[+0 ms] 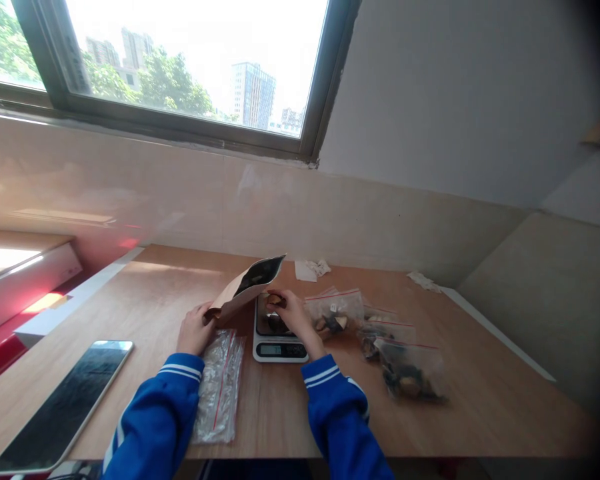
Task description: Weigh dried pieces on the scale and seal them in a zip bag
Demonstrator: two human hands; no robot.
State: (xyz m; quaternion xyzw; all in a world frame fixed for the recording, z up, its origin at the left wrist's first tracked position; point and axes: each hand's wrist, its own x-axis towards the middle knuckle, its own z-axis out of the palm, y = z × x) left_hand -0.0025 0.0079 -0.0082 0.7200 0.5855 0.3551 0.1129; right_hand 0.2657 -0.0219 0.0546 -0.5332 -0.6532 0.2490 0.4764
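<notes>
My left hand (pixel 196 329) grips the lower left end of a brown paper pouch (pixel 247 291), whose dark-lined mouth gapes toward the upper right. Over a white kitchen scale (pixel 281 353) with a lit display, my right hand (pixel 293 312) pinches a brownish dried piece (pixel 276 300) between its fingertips. Dark and brown dried bits (pixel 276 323) rest on the scale's platform, partly covered by the right hand. What kind of dried pieces they are, I cannot make out. A stack of clear zip bags (pixel 217 393) with red seals lies below my left hand.
Several filled zip bags (pixel 411 373) of dark and tan pieces lie right of the scale. A phone or tablet (pixel 65 407) with a dark screen is at the left. Crumpled white paper (pixel 313 269) lies near the wall, beneath the window (pixel 195 63).
</notes>
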